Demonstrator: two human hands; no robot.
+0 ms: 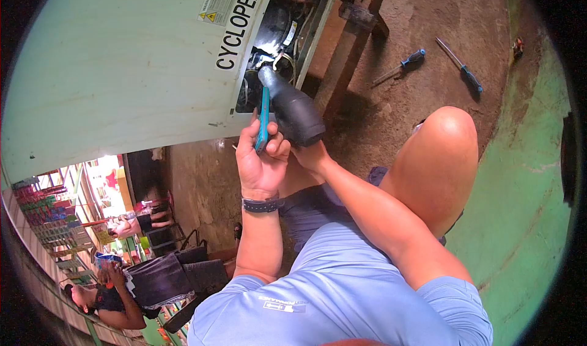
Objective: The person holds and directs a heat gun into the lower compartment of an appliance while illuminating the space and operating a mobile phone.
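Observation:
My left hand [262, 167], with a dark strap on the wrist, is closed around a thin teal phone [263, 123] held on edge. My right hand [312, 156] grips the rear of a black power tool with a grey tapered nose [296, 114]; most of its fingers are hidden behind the tool. The nose points into the opening of a pale green cabinet [147, 65]. Inside, a black rounded compressor [273, 28] is brightly lit, with a white cable [278, 60] beside it. Where exactly the nose touches is hard to see.
Two blue-handled screwdrivers [413, 57] [471, 80] lie on the brown floor at the upper right. A wooden beam [348, 52] runs along the cabinet's edge. A green wall [526, 211] stands at right. Other people [153, 282] [137, 225] are at the lower left.

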